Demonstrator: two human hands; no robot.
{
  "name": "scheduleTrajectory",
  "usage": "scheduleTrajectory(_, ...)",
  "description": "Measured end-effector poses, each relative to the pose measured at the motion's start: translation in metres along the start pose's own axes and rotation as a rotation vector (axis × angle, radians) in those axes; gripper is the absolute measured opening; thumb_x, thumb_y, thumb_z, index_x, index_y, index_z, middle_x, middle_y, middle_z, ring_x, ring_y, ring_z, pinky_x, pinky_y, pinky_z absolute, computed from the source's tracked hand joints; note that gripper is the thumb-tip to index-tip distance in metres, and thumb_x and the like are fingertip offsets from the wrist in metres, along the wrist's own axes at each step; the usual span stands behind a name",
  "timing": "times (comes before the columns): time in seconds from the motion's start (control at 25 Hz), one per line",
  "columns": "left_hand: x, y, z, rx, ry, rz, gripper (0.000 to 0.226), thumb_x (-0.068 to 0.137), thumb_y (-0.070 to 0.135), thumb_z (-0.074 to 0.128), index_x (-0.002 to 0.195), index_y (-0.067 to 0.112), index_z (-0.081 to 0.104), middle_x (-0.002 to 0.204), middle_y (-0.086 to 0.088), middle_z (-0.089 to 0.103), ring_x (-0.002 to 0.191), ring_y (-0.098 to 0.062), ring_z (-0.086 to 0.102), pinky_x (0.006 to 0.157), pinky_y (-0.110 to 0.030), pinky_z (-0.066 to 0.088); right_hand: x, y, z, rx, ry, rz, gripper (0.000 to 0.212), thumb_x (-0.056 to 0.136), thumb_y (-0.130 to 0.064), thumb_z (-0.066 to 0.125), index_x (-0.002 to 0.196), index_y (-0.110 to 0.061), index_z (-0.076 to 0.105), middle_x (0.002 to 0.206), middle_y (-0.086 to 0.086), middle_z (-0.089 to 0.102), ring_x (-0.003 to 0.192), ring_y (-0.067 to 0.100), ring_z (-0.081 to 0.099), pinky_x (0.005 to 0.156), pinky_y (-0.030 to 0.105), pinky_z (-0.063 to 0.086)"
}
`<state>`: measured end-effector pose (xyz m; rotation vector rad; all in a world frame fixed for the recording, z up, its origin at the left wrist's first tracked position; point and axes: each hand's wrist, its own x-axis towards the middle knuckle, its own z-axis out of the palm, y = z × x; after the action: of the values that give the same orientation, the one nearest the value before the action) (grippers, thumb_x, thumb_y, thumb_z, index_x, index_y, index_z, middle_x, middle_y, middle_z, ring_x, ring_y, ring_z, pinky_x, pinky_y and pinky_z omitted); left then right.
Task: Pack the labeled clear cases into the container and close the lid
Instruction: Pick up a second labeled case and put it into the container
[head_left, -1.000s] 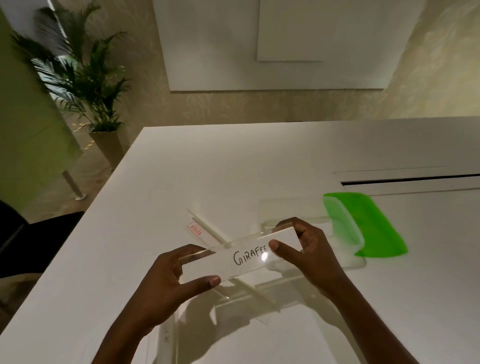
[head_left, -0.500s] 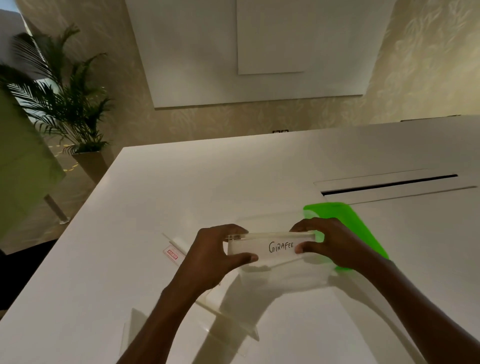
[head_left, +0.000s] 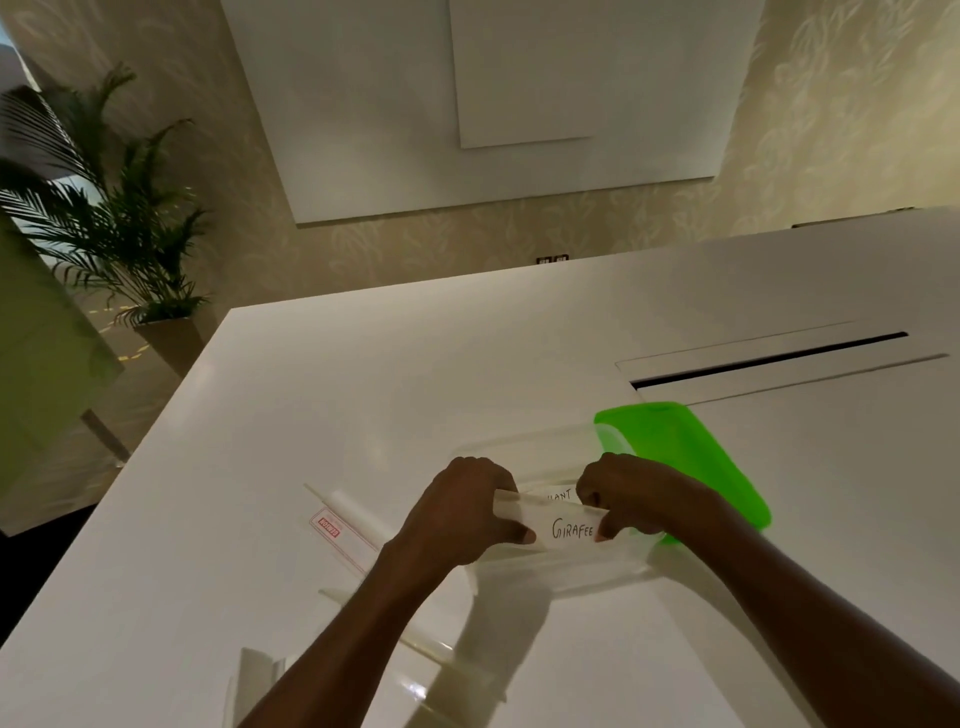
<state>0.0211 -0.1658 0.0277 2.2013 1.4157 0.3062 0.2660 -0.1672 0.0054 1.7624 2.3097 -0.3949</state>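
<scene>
A clear case labeled GIRAFEE (head_left: 571, 529) is held at both ends inside the clear container (head_left: 524, 448). My left hand (head_left: 467, 512) grips its left end and my right hand (head_left: 631, 493) grips its right end. Behind it in the container stands another clear case (head_left: 557, 494); only the letters "ANT" of its label show. The green lid (head_left: 691, 457) lies against the container's right side. More clear cases lie on the white table: one with a red label (head_left: 337, 522) at the left, others (head_left: 415, 686) near the front edge, partly hidden by my left forearm.
The white table (head_left: 415, 374) has a long dark slot (head_left: 769, 361) at the back right. A potted palm (head_left: 119, 244) stands on the floor beyond the table's left corner. A green panel (head_left: 36, 364) is at the far left.
Both hands carried the GIRAFEE case from above the table's front toward the container and lowered it inside, in front of the other case. The camera view shifted forward.
</scene>
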Motion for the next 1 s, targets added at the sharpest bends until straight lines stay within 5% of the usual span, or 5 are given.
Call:
scheduleTrajectory(0.16, 0.014, -0.004, 0.012, 0.084, -0.042, -0.022, 0.044, 0.056, 0.046, 0.092, 0.09, 0.024, 0.074, 0.089, 0.007, 0.069, 0.084, -0.018, 0.066, 0.064, -0.028, 0.046, 0.004, 0.001, -0.005, -0.045, -0.031, 0.024, 0.035, 0.071, -0.029, 0.09, 0.09, -0.01, 0.067, 0.097, 0.006, 0.07, 0.083, 0.022, 0.063, 0.061, 0.029, 0.042)
scheduleTrajectory(0.28, 0.019, -0.004, 0.021, 0.201, -0.09, -0.027, 0.053, 0.06, 0.041, 0.094, 0.103, 0.019, 0.073, 0.107, 0.0, 0.068, 0.097, -0.024, 0.066, 0.076, -0.033, 0.053, 0.005, -0.004, -0.002, -0.16, -0.018, 0.025, 0.031, 0.074, -0.025, 0.088, 0.089, -0.016, 0.062, 0.097, 0.002, 0.066, 0.084, 0.022, 0.06, 0.076, 0.035, 0.052)
scheduleTrajectory(0.44, 0.019, -0.005, 0.029, 0.281, -0.123, -0.068, 0.045, 0.065, 0.029, 0.093, 0.102, 0.015, 0.072, 0.106, -0.006, 0.071, 0.093, -0.029, 0.07, 0.071, -0.033, 0.052, 0.006, -0.006, 0.002, -0.172, 0.016, 0.021, 0.026, 0.077, -0.022, 0.083, 0.083, -0.025, 0.058, 0.099, 0.001, 0.067, 0.093, 0.024, 0.063, 0.086, 0.037, 0.055)
scheduleTrajectory(0.6, 0.021, -0.004, 0.033, 0.39, -0.123, -0.072, 0.04, 0.073, 0.022, 0.087, 0.108, 0.012, 0.07, 0.108, -0.008, 0.071, 0.096, -0.032, 0.071, 0.075, -0.034, 0.054, 0.007, -0.001, 0.005, -0.174, -0.004, -0.022, 0.029, 0.081, -0.03, 0.081, 0.107, -0.021, 0.073, 0.119, -0.002, 0.066, 0.111, 0.023, 0.062, 0.09, 0.031, 0.045)
scheduleTrajectory(1.0, 0.022, 0.011, 0.035, 0.483, -0.152, -0.032, 0.029, 0.084, 0.015, 0.072, 0.11, 0.005, 0.064, 0.113, -0.016, 0.07, 0.101, -0.036, 0.07, 0.074, -0.036, 0.051, 0.022, -0.002, 0.016, -0.237, -0.043, 0.045, 0.034, 0.081, -0.021, 0.078, 0.112, -0.015, 0.067, 0.125, 0.007, 0.067, 0.115, 0.029, 0.064, 0.097, 0.04, 0.053)
